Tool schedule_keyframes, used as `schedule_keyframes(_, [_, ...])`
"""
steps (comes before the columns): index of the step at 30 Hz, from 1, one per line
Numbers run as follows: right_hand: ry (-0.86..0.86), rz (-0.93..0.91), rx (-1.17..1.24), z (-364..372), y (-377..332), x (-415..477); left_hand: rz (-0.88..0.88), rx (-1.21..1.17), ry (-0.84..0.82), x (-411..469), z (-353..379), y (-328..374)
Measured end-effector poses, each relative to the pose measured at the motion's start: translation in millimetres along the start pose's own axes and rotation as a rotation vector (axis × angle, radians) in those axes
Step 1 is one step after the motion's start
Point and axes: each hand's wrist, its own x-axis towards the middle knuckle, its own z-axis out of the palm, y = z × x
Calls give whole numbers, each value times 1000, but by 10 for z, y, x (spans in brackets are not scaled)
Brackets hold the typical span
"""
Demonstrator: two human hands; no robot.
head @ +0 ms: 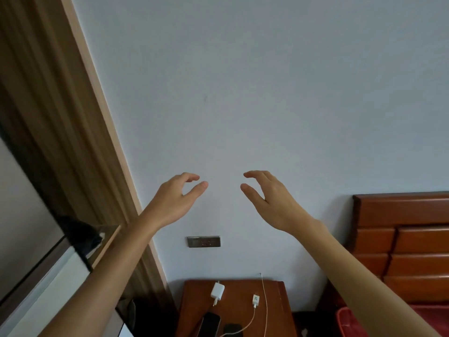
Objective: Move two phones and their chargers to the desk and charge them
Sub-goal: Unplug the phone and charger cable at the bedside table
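Both my hands are raised in front of the pale wall, holding nothing. My left hand [178,198] and my right hand [267,195] have loosely curved fingers and are apart from each other. Far below them, a brown nightstand [192,302] carries a large white charger [217,291] and a smaller white charger [255,300], each with a white cable [264,302]. Two dark phones lie at the bottom edge: a longer phone [209,324] and a smaller phone [232,330], both partly cut off.
A metal wall socket [203,241] sits on the wall above the nightstand. Brown curtains [48,117] hang at the left. A wooden headboard [403,239] stands at the right, with a red basket [347,323] below it. A black-edged panel [48,259] runs along the left.
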Motion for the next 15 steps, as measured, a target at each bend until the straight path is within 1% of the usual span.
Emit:
schedule_keyframes(7, [-49, 170, 128, 624, 499, 440, -76, -31, -127, 552, 498, -638])
schedule_keyframes(10, [-101, 229, 140, 937, 817, 408, -135, -49, -163, 602, 779, -910])
schedule_keyframes(15, [-219, 340, 146, 1419, 1426, 101, -263, -132, -193, 500, 1335, -1332])
